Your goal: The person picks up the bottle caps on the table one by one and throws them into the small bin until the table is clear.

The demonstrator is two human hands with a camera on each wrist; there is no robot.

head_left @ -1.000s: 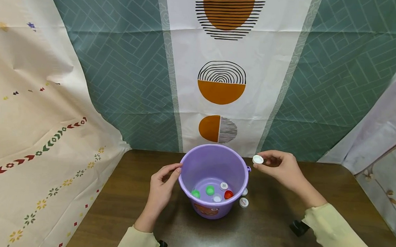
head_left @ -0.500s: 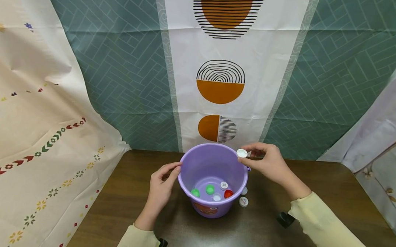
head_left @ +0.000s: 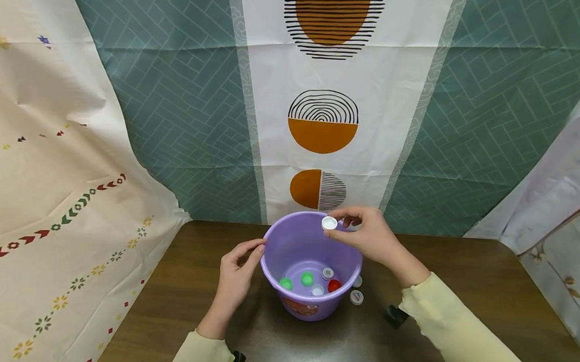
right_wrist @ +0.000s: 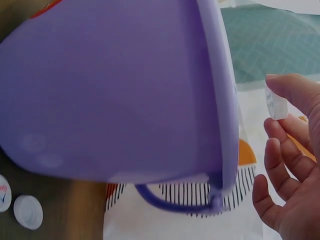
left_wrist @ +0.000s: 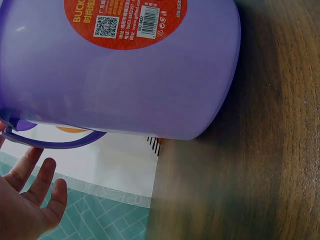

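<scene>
A purple bucket [head_left: 309, 307] stands upright on the table, with green, white, clear and red bottle caps inside. My left hand [head_left: 237, 276] holds its rim at the left with thumb and forefinger; in the left wrist view the other fingers [left_wrist: 40, 187] of that hand spread beside the handle. Over the bucket's back right side, my right hand [head_left: 365, 235] pinches a white bottle cap [head_left: 329, 224] between thumb and fingers, its hollow side facing the head camera. From the right wrist, the same cap [right_wrist: 276, 104] appears edge-on just beyond the rim.
Two more white caps lie on the table close by the bucket's right side, the nearer one [head_left: 357, 297] with a printed mark. A patterned cloth [head_left: 417, 154] hangs behind the brown wooden table [head_left: 168, 305]. Pale cloths drape at both sides.
My right hand has carried the white cap leftward, from right of the bucket to above its opening. The left hand stays at the rim.
</scene>
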